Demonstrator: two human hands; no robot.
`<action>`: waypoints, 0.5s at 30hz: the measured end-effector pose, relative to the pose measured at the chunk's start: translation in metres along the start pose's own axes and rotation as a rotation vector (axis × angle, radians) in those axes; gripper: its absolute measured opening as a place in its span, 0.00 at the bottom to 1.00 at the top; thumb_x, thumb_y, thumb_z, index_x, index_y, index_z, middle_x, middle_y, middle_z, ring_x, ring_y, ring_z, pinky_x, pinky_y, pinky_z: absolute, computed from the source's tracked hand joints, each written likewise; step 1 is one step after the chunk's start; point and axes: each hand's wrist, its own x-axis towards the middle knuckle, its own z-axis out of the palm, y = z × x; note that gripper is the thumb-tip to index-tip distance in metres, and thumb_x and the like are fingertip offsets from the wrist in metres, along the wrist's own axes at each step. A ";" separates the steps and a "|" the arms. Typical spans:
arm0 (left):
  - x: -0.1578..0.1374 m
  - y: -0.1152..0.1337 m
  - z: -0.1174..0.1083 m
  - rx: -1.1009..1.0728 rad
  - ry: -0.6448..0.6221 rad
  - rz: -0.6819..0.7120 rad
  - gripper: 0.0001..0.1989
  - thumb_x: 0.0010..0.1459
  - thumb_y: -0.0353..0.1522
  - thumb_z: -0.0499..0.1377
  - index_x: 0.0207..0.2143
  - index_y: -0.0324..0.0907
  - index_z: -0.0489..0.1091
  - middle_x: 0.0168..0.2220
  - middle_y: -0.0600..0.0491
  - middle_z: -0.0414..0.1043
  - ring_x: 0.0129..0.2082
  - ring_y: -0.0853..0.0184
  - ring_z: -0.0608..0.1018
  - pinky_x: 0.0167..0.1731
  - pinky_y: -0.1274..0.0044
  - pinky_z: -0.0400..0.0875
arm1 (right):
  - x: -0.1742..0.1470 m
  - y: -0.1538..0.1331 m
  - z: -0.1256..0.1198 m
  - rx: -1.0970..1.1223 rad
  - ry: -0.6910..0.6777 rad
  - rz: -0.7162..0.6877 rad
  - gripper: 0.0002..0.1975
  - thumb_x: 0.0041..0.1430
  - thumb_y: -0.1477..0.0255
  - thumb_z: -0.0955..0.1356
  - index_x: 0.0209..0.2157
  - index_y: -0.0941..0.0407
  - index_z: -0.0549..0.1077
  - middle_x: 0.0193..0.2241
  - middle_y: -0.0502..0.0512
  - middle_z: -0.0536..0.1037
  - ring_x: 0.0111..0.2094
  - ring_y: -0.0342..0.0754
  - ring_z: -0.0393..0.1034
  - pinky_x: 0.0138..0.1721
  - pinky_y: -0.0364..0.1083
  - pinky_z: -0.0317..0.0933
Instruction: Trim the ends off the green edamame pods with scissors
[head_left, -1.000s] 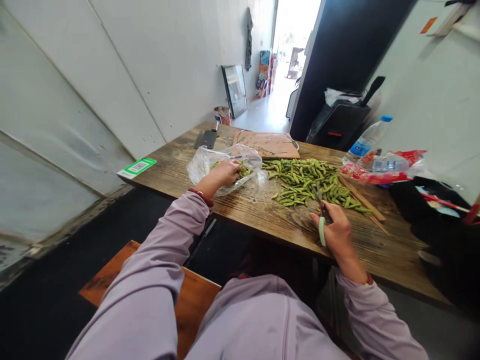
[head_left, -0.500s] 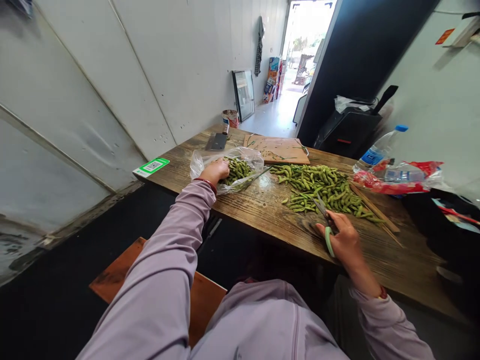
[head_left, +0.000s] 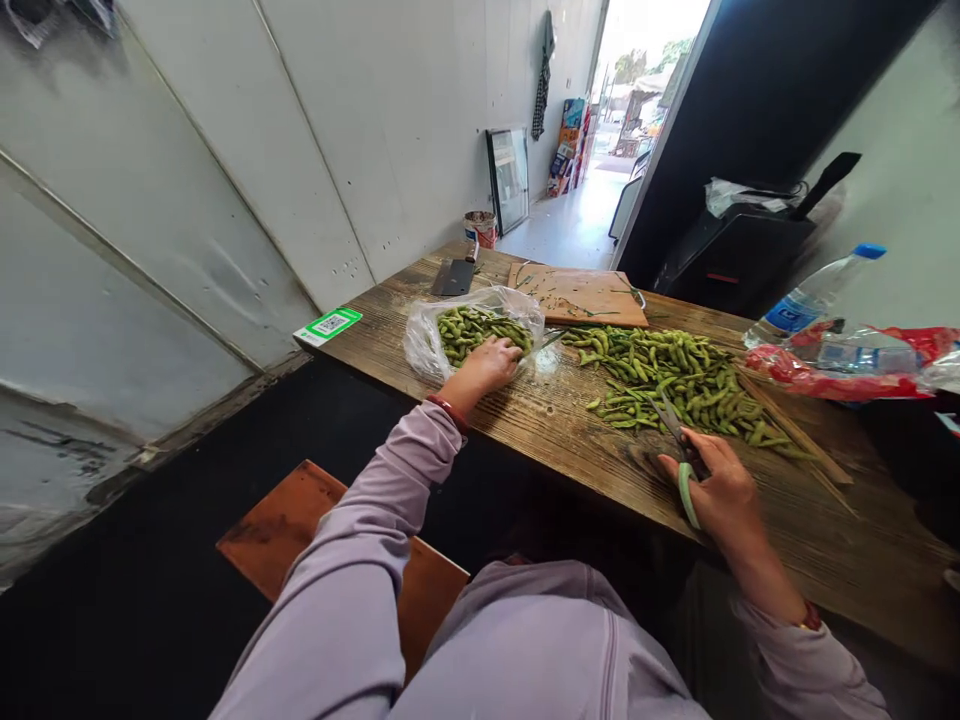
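Table edge (head_left: 566,472) near scissors (head_left: 677,430); gap beside bag (head_left: 424,345)

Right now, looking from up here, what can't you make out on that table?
In the head view:
Plastic bag: upper pods cover its bottom.
Left hand: its own curl hides whether it grips pods.
Scissors: the right hand hides part of the handles.
Bottle: its label print is too small.
Red wrapper: the picture's right edge cuts it off.

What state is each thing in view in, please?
Plastic bag: open, holding pods
Loose pods: heaped
Scissors: in the right hand, blades apparently parted
Left hand: fingers bent, at the bag's near edge
Cleaver: lying flat
Chopping board: flat, strewn with scraps
Bottle: capped
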 end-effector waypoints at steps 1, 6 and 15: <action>-0.004 0.007 0.002 0.012 -0.028 0.017 0.16 0.60 0.28 0.59 0.50 0.41 0.74 0.52 0.42 0.77 0.50 0.60 0.78 0.57 0.69 0.68 | 0.000 0.000 0.000 0.000 0.000 0.001 0.22 0.62 0.55 0.68 0.54 0.49 0.73 0.46 0.63 0.78 0.41 0.62 0.77 0.43 0.62 0.73; -0.017 0.041 0.005 0.016 0.024 0.076 0.15 0.64 0.27 0.54 0.51 0.40 0.74 0.60 0.39 0.70 0.59 0.54 0.72 0.61 0.59 0.62 | 0.003 -0.010 -0.005 0.016 0.030 0.027 0.21 0.60 0.58 0.70 0.54 0.47 0.73 0.44 0.63 0.78 0.43 0.65 0.76 0.43 0.62 0.73; -0.023 0.126 0.061 -0.150 -0.156 0.265 0.12 0.65 0.31 0.55 0.46 0.39 0.76 0.44 0.43 0.76 0.47 0.58 0.76 0.52 0.68 0.70 | 0.012 -0.018 -0.010 0.058 0.129 0.179 0.29 0.62 0.63 0.70 0.62 0.54 0.66 0.50 0.65 0.76 0.41 0.55 0.75 0.46 0.56 0.73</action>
